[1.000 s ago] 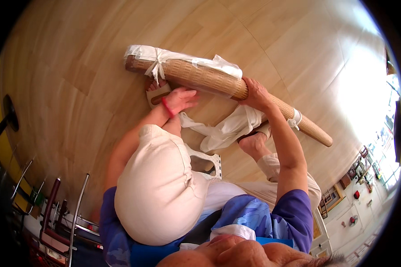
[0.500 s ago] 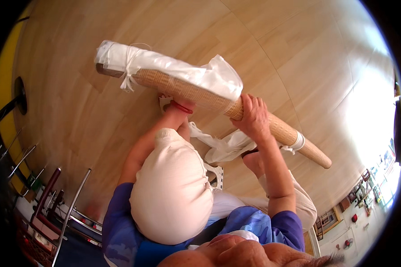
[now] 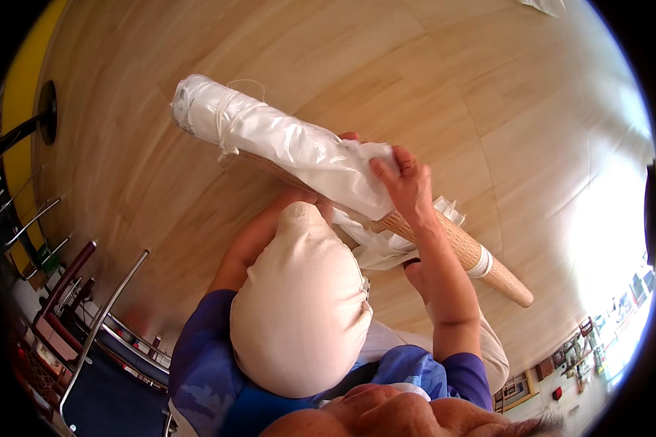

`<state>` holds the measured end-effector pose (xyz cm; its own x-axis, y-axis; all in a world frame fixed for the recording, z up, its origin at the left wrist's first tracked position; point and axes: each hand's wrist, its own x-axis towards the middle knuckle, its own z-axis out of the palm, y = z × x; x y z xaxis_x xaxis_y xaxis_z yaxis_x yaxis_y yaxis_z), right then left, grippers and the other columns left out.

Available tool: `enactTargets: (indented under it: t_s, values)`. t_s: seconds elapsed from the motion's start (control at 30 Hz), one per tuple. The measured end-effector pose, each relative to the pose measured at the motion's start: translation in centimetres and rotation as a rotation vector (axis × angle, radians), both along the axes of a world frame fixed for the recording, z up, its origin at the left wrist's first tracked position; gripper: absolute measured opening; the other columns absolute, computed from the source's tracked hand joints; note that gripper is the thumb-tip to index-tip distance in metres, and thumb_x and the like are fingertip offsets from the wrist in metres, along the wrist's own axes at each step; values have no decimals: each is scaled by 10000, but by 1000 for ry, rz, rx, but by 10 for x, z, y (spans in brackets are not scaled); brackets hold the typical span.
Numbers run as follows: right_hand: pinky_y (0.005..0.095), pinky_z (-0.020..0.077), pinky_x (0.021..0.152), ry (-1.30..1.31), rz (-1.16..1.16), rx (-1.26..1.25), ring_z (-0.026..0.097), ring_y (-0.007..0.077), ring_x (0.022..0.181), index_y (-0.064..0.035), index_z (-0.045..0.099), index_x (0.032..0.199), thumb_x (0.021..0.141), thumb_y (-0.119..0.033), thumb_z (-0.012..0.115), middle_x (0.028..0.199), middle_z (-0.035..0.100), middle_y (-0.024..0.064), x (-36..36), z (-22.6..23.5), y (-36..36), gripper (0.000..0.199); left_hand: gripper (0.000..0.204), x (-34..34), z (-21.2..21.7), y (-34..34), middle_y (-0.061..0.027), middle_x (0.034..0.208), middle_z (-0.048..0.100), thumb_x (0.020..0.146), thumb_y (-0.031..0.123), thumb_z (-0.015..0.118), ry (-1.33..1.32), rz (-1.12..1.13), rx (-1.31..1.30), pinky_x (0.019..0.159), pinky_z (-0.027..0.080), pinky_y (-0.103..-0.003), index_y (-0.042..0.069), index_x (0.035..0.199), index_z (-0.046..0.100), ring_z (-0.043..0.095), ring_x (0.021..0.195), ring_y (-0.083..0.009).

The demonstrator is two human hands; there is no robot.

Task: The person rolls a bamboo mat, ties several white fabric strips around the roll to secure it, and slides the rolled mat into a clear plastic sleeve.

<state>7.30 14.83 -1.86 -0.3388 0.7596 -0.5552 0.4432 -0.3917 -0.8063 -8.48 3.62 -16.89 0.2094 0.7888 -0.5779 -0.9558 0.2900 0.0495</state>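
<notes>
A long rolled woven mat [image 3: 455, 242] lies slanted across the front of my knees, its thin end pointing to the lower right. White plastic wrapping [image 3: 291, 151], tied round with string [image 3: 226, 124], covers its upper left part. My right hand [image 3: 413, 188] is closed on the edge of this plastic, fingers bent over the roll. From beneath, my left hand [image 3: 348, 136] holds the roll; only fingertips show past its far side, and the palm is hidden. A white band [image 3: 481, 262] circles the bare woven part.
Loose white plastic [image 3: 386, 251] hangs below the roll near my foot. My beige-clad knee [image 3: 299, 306] rises in the middle. Metal-framed chairs [image 3: 109, 342] stand at the left, by a black stand base [image 3: 47, 113]. A white scrap [image 3: 545, 6] lies on the wooden floor [image 3: 503, 95].
My right hand has shifted from the bare woven part onto the plastic's edge. The plastic now faces up more, covering more of the roll. Left fingertips have appeared at its far side.
</notes>
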Motion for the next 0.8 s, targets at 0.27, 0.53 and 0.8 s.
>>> enactTargets:
  t_s: [0.27,0.53,0.8]
  values:
    - [202,445,595,242,-569,-199,533,66,657,23,568,896,808,-80,651,765,597,15,6,-30,-13,158,406,17,-13,25,-62,1278,463,923,331,432,-54,76,55,1023,320,-408,86,1246,445,408,1194,-224]
    - [254,450,612,-95,-239,-191,553,111,697,53,595,914,791,-172,654,774,614,72,6,-57,10,263,409,14,-10,23,-61,1278,461,921,334,436,-118,152,-31,1020,322,-399,90,1250,440,408,1192,-222]
    - [351,472,691,-451,235,-55,612,283,777,52,595,908,716,-309,682,812,629,204,-2,-58,22,419,413,9,-23,30,-59,1278,460,920,337,440,-2,72,-76,1017,325,-390,94,1254,435,407,1190,-219]
